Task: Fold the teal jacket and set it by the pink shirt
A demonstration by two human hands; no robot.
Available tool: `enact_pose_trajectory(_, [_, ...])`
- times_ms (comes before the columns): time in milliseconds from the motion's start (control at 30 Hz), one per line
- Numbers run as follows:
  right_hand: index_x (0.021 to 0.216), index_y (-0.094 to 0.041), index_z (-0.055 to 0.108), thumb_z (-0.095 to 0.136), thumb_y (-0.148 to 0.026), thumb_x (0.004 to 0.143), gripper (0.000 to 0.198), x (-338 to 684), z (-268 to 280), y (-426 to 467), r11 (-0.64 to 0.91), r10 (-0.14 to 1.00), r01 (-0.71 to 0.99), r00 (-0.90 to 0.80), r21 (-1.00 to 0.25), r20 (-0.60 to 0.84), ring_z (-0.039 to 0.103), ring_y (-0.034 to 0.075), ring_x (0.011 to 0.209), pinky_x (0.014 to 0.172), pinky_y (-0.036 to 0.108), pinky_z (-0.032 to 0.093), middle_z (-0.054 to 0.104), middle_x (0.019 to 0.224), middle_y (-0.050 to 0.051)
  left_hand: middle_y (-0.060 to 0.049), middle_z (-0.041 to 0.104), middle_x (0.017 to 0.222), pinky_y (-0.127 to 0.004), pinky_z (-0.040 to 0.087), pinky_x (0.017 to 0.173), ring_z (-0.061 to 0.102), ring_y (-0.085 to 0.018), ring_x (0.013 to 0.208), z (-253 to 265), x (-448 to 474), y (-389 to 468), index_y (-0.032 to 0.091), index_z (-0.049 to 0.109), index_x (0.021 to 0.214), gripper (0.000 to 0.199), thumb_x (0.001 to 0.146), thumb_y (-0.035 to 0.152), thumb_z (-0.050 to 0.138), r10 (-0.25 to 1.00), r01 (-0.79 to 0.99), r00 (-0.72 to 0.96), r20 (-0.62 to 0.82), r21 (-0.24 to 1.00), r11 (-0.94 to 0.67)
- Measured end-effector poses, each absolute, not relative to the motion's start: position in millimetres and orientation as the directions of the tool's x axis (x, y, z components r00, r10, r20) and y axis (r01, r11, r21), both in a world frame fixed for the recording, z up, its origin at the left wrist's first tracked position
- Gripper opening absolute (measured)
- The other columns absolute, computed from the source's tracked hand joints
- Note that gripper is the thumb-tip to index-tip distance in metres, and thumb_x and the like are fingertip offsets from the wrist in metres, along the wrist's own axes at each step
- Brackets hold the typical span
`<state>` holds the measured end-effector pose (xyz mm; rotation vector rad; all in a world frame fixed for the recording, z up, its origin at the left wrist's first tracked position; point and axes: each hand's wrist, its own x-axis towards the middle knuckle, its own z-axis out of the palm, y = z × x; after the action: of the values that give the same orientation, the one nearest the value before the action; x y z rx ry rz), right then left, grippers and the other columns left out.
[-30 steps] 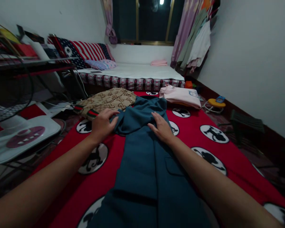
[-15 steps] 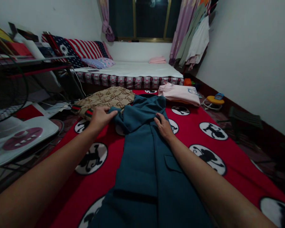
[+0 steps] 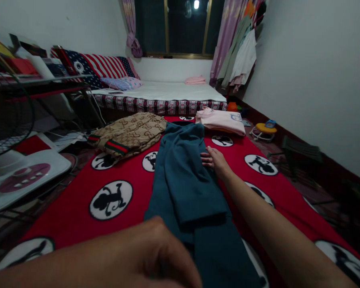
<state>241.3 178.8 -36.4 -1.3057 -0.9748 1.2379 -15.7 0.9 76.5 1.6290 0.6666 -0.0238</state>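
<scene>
Teal garment (image 3: 186,180): 1 | tan garment (image 3: 132,134): 1 | pink garment (image 3: 222,120): 1

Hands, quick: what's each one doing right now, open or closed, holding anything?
Left hand: close to the camera, blurred, fingers curled; whether it grips the teal garment cannot be told.
Right hand: open, resting flat at the garment's right edge.

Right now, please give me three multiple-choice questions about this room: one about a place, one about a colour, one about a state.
1. Where does the right hand rest?
A. on the right edge of the long teal folded garment
B. on the bed
C. on the fan

2. What colour is the monkey-print blanket?
A. green
B. red
C. yellow

3. How is the folded pink garment lying?
A. hanging
B. held up
C. flat on the blanket

Answers: A, fingers touch its edge; B, red with white circles; C, it lies near the bed.
</scene>
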Motion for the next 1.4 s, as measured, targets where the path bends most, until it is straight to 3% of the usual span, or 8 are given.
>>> enact_pose_trajectory(133, [0.122, -0.021, 0.047, 0.057, -0.047, 0.084, 0.047, 238.8, -34.9, 157.7, -0.143, 0.989, 0.147, 0.055, -0.979, -0.136, 0.062, 0.015, 0.065, 0.052, 0.027, 0.052, 0.063, 0.095, 0.006, -0.005, 0.066, 0.114, -0.031, 0.046, 0.094, 0.059, -0.021, 0.107, 59.5, -13.0, 52.2, 0.026, 0.067, 0.11, 0.028, 0.086, 0.037, 0.059, 0.73, 0.534, 0.684, 0.007, 0.676, -0.507])
enact_pose_trajectory(267, [0.131, -0.022, 0.048, 0.075, -0.028, 0.064, 0.073, 233.4, -35.9, 136.3, 0.083, 0.997, 0.378, -0.032, -0.922, 0.077, 0.064, 0.023, 0.089, 0.071, 0.037, 0.056, 0.064, 0.104, 0.008, -0.013, 0.048, 0.14, -0.04, 0.04, 0.103, 0.047, -0.029, 0.125, 22.1, -3.6, 89.1, 0.024, 0.046, 0.138, 0.075, 0.072, 0.046, 0.074, 0.661, 0.554, 0.748, 0.061, 0.49, -0.672])
enact_pose_trajectory(367, [0.132, -0.025, 0.048, 0.069, -0.025, 0.068, 0.067, 231.1, -25.6, 121.2, 0.109, 0.994, 0.249, -0.051, -0.962, 0.1, 0.066, 0.024, 0.088, 0.073, 0.039, 0.057, 0.065, 0.1, 0.006, -0.008, 0.066, 0.113, -0.035, 0.047, 0.09, 0.06, -0.025, 0.105, 12.8, 2.7, 90.8, 0.025, 0.059, 0.124, 0.05, 0.076, 0.032, 0.07, 0.561, 0.512, 0.828, -0.024, 0.443, -0.736])
enact_pose_trajectory(667, [0.114, -0.025, 0.06, 0.073, -0.027, 0.068, 0.048, 240.4, -10.2, 77.8, -0.117, 0.962, 0.16, -0.228, -0.98, -0.152, 0.065, 0.018, 0.085, 0.069, 0.028, 0.054, 0.068, 0.098, 0.003, -0.001, 0.071, 0.072, -0.016, 0.045, 0.056, 0.065, -0.012, 0.064, 42.2, 9.5, 97.2, 0.016, 0.07, 0.092, 0.017, 0.085, 0.02, 0.056, 0.368, 0.42, 0.889, -0.273, 0.806, -0.417])
enact_pose_trajectory(833, [0.108, -0.018, 0.062, 0.071, -0.043, 0.072, 0.044, 264.0, -22.1, 112.2, -0.244, 0.884, 0.338, -0.307, -0.909, -0.352, 0.052, 0.01, 0.042, 0.04, 0.021, 0.039, 0.059, 0.059, -0.004, -0.011, 0.064, 0.121, -0.033, 0.045, 0.097, 0.059, -0.023, 0.113, 3.1, 48.1, 134.4, 0.016, 0.063, 0.119, 0.033, 0.087, 0.021, 0.054, 0.748, 0.567, 0.6, 0.283, 0.508, -0.648])
enact_pose_trajectory(1000, [0.09, -0.017, 0.065, 0.068, -0.032, 0.072, 0.024, 276.8, -25.5, 183.6, -0.044, 0.999, 0.38, -0.001, -0.924, -0.048, 0.058, 0.011, 0.054, 0.045, 0.021, 0.043, 0.065, 0.074, 0.002, -0.018, 0.034, 0.151, -0.054, 0.022, 0.115, 0.02, -0.034, 0.144, -48.6, 71.4, 144.3, 0.014, 0.047, 0.138, 0.058, 0.088, 0.041, 0.056, 0.736, 0.677, 0.611, 0.291, 0.29, -0.677])
enact_pose_trajectory(1167, [0.096, -0.016, 0.069, 0.057, -0.016, 0.076, 0.023, 263.4, -23.7, 250.7, 0.25, 0.931, 0.75, -0.013, -0.613, 0.364, 0.063, 0.018, 0.088, 0.084, 0.033, 0.05, 0.067, 0.1, 0.007, -0.014, 0.039, 0.15, -0.059, 0.013, 0.116, 0.022, -0.032, 0.144, -61.0, 71.2, 139.1, 0.021, 0.05, 0.137, 0.054, 0.091, 0.05, 0.047, 0.662, 0.622, 0.689, 0.296, 0.229, -0.749])
enact_pose_trajectory(1400, [0.138, -0.016, 0.049, 0.049, -0.032, 0.091, 0.05, 228.5, -22.7, 318.0, 0.143, 0.959, 0.932, -0.048, -0.334, 0.278, 0.053, 0.025, 0.117, 0.1, 0.035, 0.041, 0.053, 0.13, 0.015, -0.016, 0.038, 0.15, -0.047, 0.024, 0.117, 0.03, -0.029, 0.141, -62.3, 71.1, 137.8, 0.018, 0.047, 0.139, 0.055, 0.092, 0.047, 0.046, 0.573, 0.532, 0.766, 0.292, 0.213, -0.82])
